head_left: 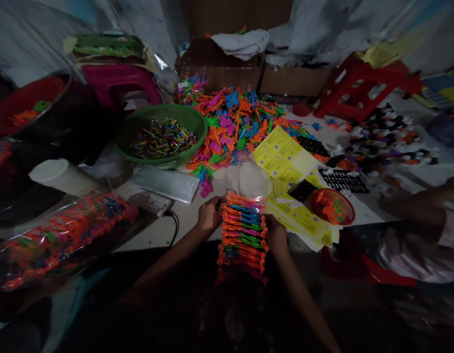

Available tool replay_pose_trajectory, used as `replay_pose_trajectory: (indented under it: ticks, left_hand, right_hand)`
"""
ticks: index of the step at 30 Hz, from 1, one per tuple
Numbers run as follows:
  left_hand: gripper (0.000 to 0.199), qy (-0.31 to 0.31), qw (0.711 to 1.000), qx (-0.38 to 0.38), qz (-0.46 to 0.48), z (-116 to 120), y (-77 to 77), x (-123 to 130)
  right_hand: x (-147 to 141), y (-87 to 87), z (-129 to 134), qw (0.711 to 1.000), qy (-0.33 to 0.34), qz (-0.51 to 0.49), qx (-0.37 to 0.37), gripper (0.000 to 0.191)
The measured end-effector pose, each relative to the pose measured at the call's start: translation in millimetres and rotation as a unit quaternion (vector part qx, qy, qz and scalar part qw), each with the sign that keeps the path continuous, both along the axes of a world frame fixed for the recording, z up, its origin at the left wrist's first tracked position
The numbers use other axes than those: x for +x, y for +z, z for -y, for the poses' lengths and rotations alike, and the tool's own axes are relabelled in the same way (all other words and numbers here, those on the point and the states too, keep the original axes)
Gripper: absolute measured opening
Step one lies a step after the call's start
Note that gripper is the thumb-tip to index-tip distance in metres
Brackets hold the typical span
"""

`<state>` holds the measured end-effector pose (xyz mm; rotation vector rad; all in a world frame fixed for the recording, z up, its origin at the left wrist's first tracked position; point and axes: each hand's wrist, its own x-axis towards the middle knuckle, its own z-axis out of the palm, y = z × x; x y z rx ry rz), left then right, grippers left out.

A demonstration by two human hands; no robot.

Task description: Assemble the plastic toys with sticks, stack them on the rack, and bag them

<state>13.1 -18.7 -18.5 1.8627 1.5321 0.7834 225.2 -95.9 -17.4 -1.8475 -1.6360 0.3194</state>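
Dim room, cardboard boxes (296,81) along the back of a pale bench (149,238). We note the person's left grip (209,215) pinching the upper left edge of a bundle (244,230) of bright plastic toys stacked in rows; the right grip (276,234) is closed on its right edge, fingertips largely hidden. The bundle lies between the two at the bench's near edge, its lower end lost in shadow. We judge it light and springy, slippery if the glints mean clear film; best held by both long sides, squeezed gently so the rows stay aligned. Outward: flat clear bags (168,182) to the left, yellow sheets (281,152) and a red basket (351,212) to the right, then a green basin (164,162) and heaped toys (227,122). Far right: another person's arm (418,208).
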Motion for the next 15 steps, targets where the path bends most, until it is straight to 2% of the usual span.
replay_pose_trajectory:
  ticks: [3, 7, 10, 12, 15]
  left_hand:
    - [0.017, -0.029, 0.996, 0.079, 0.042, -5, 9.1, -4]
    - [0.019, -0.048, 0.992, 0.116, 0.027, -6, 21.1, -9]
    - [0.022, -0.049, 0.991, 0.119, 0.033, -4, 29.1, -12]
    - [0.024, -0.05, 0.992, 0.116, 0.029, -4, 35.0, -13]
    - [0.029, -0.086, 0.988, 0.124, 0.007, -6, 45.6, -16]
  right_hand:
    - [4, 10.0, 0, 0.994, -0.063, 0.057, 0.065, 0.027]
    - [7, 22.8, 0, 0.985, -0.02, 0.101, 0.139, 0.022]
    - [7, 33.6, -4, 0.99, 0.007, 0.089, 0.111, 0.026]
    - [6, 40.9, -7, 0.997, 0.019, 0.036, 0.06, 0.03]
    - [6, 50.0, -10, 0.999, 0.034, -0.028, 0.012, 0.029]
